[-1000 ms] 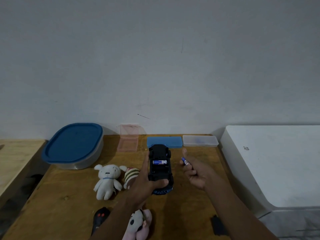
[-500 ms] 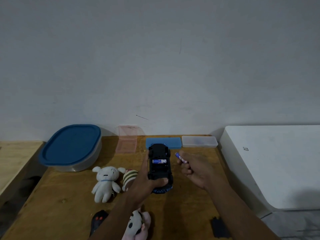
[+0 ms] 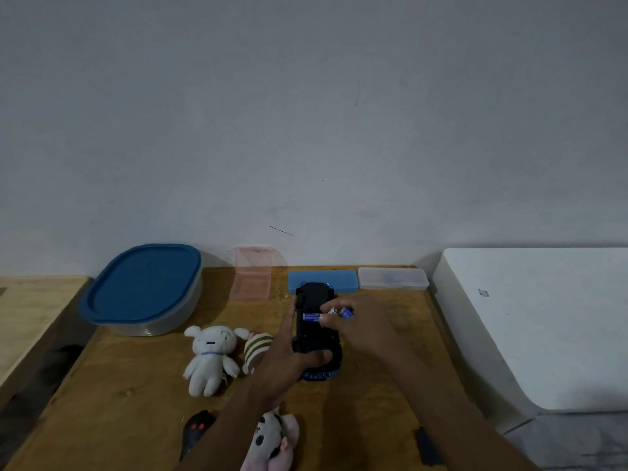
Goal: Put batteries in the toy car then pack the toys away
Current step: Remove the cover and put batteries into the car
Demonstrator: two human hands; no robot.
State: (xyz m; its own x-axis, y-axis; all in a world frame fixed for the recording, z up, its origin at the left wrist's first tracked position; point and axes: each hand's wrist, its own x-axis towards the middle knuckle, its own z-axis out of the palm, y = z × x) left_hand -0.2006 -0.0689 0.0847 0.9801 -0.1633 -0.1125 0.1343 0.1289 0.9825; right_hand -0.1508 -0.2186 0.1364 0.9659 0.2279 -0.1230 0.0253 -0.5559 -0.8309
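The toy car (image 3: 315, 336) is black and blue and lies upside down on the wooden table (image 3: 129, 396). My left hand (image 3: 289, 355) grips it round its near end and left side. One blue battery (image 3: 312, 316) sits in its open compartment. My right hand (image 3: 360, 326) pinches a second blue battery (image 3: 346, 312) right over the compartment's right edge. A white plush (image 3: 211, 356), a striped plush (image 3: 255, 348) and a pink and white plush (image 3: 272, 440) lie to the left and near me.
A lidded blue tub (image 3: 142, 288) stands at the back left. A pink open case (image 3: 252, 277), a blue case (image 3: 323, 279) and a clear case (image 3: 393, 278) line the wall. A black remote (image 3: 195, 433) and a black cover piece (image 3: 426, 447) lie near the front. White surface (image 3: 543, 321) at right.
My right hand has moved left with the second battery, from beside the car to over its battery compartment. My left hand keeps hold of the car.
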